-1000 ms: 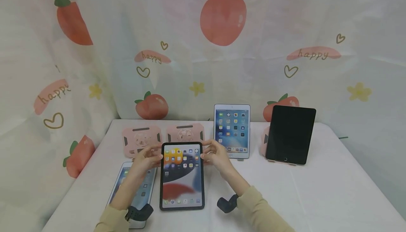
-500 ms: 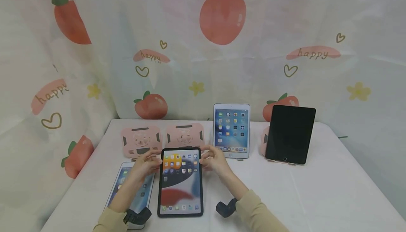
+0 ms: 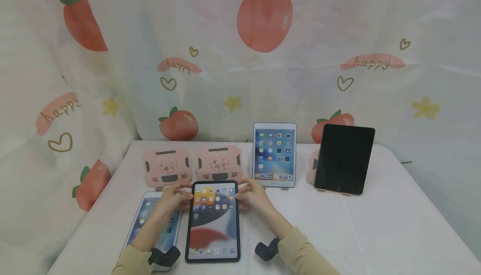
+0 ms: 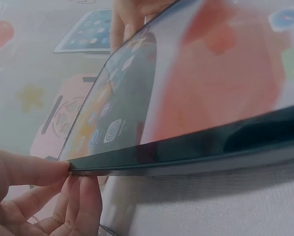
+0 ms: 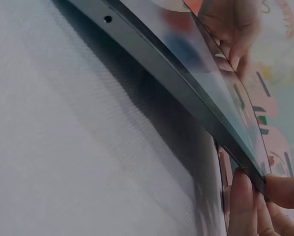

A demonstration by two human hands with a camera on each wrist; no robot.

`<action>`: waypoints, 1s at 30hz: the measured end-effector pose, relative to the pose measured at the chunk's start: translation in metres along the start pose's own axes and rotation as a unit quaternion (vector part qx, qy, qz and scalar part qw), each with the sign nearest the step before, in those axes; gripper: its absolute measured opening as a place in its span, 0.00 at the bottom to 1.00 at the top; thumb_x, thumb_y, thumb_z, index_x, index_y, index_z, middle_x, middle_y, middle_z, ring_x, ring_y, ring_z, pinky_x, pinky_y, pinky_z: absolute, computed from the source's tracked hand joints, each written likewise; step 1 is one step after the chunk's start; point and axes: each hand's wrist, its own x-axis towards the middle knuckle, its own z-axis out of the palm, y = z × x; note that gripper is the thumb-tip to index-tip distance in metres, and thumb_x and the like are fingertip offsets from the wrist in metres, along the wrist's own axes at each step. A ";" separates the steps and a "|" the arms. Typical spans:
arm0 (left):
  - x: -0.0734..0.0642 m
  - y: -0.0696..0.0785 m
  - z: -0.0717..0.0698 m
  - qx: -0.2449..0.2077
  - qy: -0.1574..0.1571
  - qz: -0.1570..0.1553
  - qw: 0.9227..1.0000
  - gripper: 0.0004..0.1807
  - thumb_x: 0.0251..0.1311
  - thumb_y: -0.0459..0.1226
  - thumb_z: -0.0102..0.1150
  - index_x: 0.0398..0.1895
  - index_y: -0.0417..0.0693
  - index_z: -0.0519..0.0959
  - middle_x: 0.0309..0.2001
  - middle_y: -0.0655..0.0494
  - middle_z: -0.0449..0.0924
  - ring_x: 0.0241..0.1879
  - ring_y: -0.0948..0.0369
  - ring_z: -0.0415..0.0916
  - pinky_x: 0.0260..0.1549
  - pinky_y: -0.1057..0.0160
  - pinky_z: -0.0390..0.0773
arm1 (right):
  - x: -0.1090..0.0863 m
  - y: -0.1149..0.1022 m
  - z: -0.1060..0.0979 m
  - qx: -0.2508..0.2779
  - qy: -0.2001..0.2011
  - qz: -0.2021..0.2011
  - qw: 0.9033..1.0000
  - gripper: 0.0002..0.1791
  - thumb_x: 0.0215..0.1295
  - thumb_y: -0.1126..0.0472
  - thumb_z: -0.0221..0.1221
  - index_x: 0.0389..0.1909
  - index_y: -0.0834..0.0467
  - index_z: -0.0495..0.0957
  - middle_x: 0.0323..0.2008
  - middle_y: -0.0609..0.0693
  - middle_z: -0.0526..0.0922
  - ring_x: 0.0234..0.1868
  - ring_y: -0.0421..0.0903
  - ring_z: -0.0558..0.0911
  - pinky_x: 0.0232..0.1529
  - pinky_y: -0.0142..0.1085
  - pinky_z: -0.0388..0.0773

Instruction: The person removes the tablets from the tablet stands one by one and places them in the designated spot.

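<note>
A black-rimmed tablet (image 3: 213, 229) with a lit home screen faces up between both hands in the head view. My left hand (image 3: 174, 199) pinches its upper left edge, thumb (image 4: 34, 168) on top and fingers beneath. On the opposite edge, my right hand (image 3: 255, 199) pinches the upper corner the same way, its thumb (image 5: 287, 191) over the rim. Shadow shows under the tablet's side in the right wrist view, so its held end is off the tablecloth. A white-rimmed tablet (image 3: 170, 227) lies flat at the left, partly covered by my left forearm.
Two pink tablet stands (image 3: 168, 164) are side by side at the back left. A white tablet (image 3: 274, 156) leans upright right of them, and a dark-screened black tablet (image 3: 345, 158) leans on another pink stand farther right. White cloth (image 3: 406, 233) covers the table.
The black-rimmed tablet and both hands have come down and nearer to me, uncovering more of the pink stands. Both hands keep their pinch on the tablet.
</note>
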 end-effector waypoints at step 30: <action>-0.007 0.001 0.007 0.149 -0.037 0.044 0.987 0.21 0.58 0.29 0.54 0.56 0.31 0.74 0.51 0.36 0.80 0.42 0.54 0.81 0.40 0.58 0.83 | -0.001 0.006 0.005 -0.103 -0.006 0.011 0.995 0.23 0.51 0.72 0.60 0.52 0.70 0.73 0.37 0.58 0.79 0.28 0.42 0.80 0.27 0.33 0.82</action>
